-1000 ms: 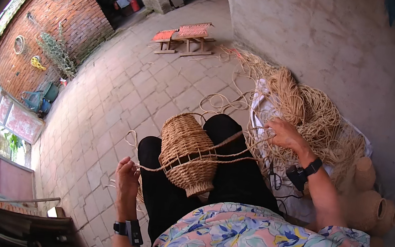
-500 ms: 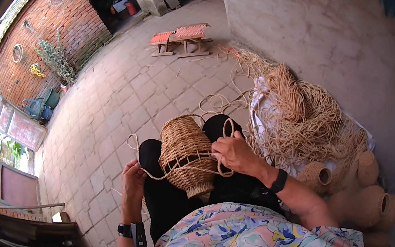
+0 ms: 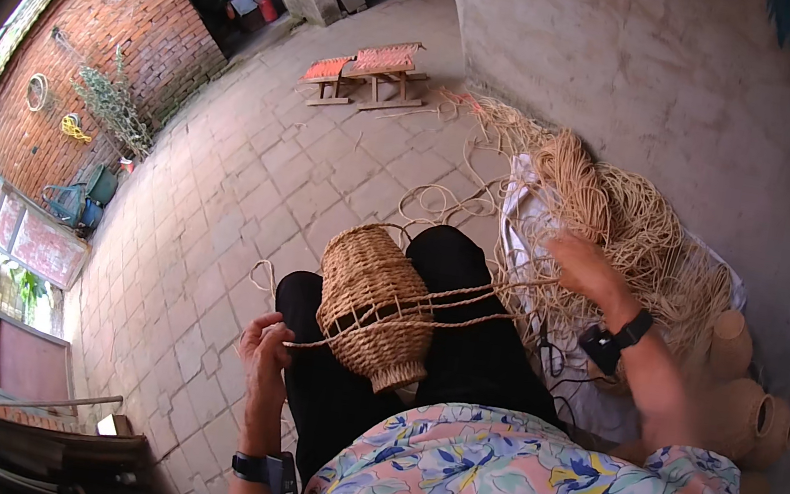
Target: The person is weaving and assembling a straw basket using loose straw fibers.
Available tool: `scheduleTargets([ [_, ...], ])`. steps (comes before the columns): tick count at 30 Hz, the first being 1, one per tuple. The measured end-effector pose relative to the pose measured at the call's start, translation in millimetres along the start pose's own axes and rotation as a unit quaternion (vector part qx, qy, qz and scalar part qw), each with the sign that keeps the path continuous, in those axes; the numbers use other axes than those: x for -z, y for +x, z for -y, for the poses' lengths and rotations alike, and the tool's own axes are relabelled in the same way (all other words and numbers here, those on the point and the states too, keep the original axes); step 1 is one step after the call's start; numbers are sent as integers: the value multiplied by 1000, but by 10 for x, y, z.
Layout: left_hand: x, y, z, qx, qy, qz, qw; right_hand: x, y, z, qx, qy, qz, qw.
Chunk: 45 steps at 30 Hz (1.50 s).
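A woven straw-coloured basket (image 3: pixel 374 269) lies across my lap, its narrow rim toward me. Around its middle runs an open gap crossed by thin upright strands. From that gap two lengths of rope (image 3: pixel 477 295) stretch rightward, at least one up to my right hand (image 3: pixel 589 269), which is closed on it, out in front of the rope pile. My left hand (image 3: pixel 268 340), beside my left knee, pinches another stretch of the cord that leads to the basket's left side. A loose loop of it stands up beyond that hand.
A large heap of loose rope (image 3: pixel 612 212) lies on a white sheet (image 3: pixel 522 189) to the right. Several finished woven baskets (image 3: pixel 739 422) sit at the far right. Two low stools (image 3: pixel 384 61) stand ahead on the paved floor, near a plastered wall (image 3: pixel 662 72).
My right hand has moved from the basket's side out to the right, drawing the rope loop into long, nearly straight strands. My left hand and the basket stay nearly in place.
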<state>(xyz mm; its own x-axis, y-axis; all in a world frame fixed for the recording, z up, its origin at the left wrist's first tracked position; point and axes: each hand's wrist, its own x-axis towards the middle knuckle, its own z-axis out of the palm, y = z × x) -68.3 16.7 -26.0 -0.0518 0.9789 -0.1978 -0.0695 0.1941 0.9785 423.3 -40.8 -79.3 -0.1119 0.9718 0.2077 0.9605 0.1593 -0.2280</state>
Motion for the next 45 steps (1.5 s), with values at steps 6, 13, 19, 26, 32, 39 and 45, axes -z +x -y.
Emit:
scheduleTargets([
  [6,-454,-224,-130,-51,62,59,995,-53,484,1363,110,178,-74,975],
  [13,-713,-409,-171,-63,104,118,985,-272,547,1469,162,319,-22,933],
  [19,-660,-412,-250,-115,119,92,982,-504,-15,-582,-180,-42,-8,983],
  [26,-807,-447,-271,-169,205,92,960,-353,-84,-593,-137,28,-212,967],
  [32,-843,-418,-279,-205,266,73,939,-20,413,1377,93,292,-64,950],
  [39,-910,-454,-329,-189,276,65,940,-163,394,1335,150,267,-55,950],
  [45,-913,-434,-327,-192,291,66,935,-354,-306,-834,-228,-71,-27,971],
])
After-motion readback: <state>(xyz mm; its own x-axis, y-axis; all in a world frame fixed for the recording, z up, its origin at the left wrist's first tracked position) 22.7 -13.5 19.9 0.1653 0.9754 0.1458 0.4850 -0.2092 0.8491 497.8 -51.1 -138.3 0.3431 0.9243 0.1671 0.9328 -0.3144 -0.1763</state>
